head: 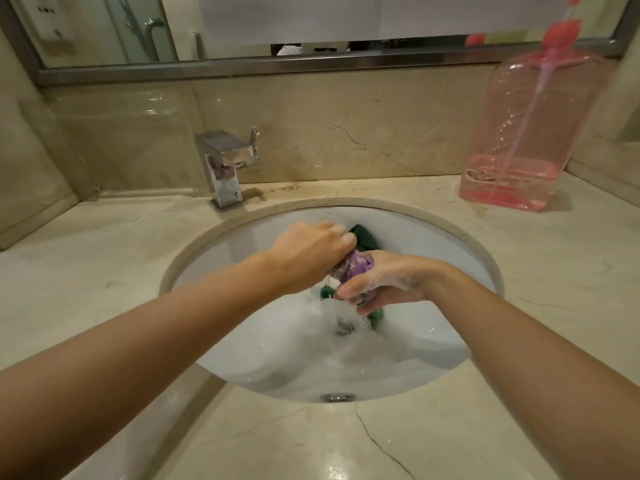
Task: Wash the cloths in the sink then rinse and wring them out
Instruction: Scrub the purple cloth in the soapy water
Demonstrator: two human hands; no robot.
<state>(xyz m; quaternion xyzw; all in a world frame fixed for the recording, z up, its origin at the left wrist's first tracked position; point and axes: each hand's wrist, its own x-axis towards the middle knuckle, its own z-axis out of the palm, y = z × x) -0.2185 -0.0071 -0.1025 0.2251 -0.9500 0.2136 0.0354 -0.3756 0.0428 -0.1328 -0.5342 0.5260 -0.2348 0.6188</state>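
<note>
A bunched purple cloth [354, 268] is held above the white oval sink [433, 237]. My left hand [308, 254] grips its upper end from above. My right hand [384, 284], covered in suds, curls its fingers and thumb round the lower end. A dark green cloth [365, 237] lies in the basin behind my hands, and more green fabric [376, 317] shows below my right hand. Foam and soapy water cover the sink bottom around the drain [344, 325].
A square chrome tap [227, 164] stands at the back left of the basin, with no water running. A big pink pump bottle [526, 133] of liquid soap sits on the marble counter [104, 258] at the back right. A mirror runs along the wall above.
</note>
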